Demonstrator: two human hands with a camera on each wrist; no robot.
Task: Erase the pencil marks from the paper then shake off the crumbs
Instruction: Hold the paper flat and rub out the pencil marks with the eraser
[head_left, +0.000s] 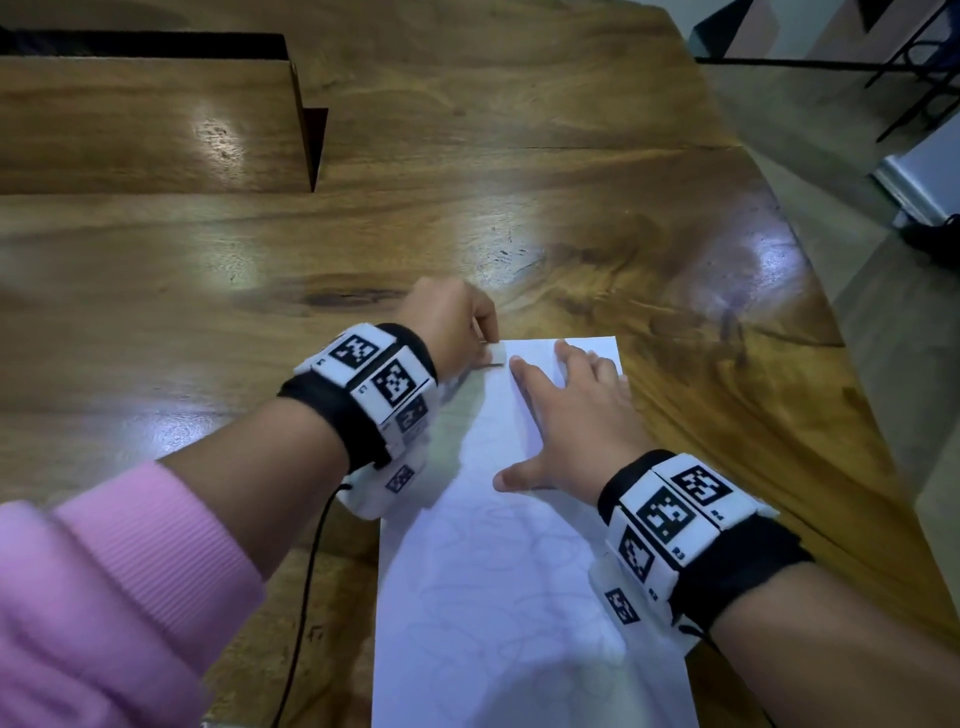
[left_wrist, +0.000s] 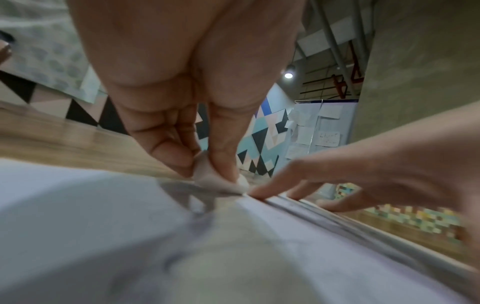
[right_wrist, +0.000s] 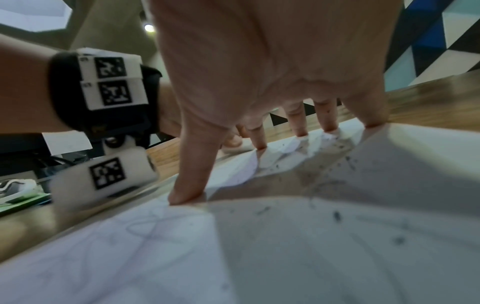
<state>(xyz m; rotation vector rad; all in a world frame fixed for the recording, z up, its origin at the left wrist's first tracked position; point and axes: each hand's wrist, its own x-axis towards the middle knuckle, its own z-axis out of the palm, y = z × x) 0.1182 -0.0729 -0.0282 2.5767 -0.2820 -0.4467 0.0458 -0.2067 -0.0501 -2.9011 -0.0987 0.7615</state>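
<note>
Paper (head_left: 519, 597), a white sheet, lies lengthwise on the wooden bench (head_left: 208, 291), its near end at the bottom of the head view, and that near half is covered in faint looping pencil marks (head_left: 498, 587) — plenty left to rub out down here! Further up, past the thumb, the sheet looks cleaner, and the right wrist view picks out dark eraser crumbs (right_wrist: 337, 216) scattered across it. So, by my reckoning, the erasing is under way but well short of done, and the shake-off has not begun.

Now the hands. The right hand (head_left: 576, 415) is spread flat on the upper part of the sheet, fingers straight, fingertips (right_wrist: 301, 131) planted near the far edge, thumb splayed toward the near side, pinning the paper down and grasping nothing. Beyond it, at the far left corner, the left hand (head_left: 452, 322) pinches a small white eraser (left_wrist: 221, 181) between thumb and curled fingers, its tip down at the paper's edge, just beside the right index fingertip. Farthest off, a raised wooden block (head_left: 156, 124) sits on the bench.
</note>
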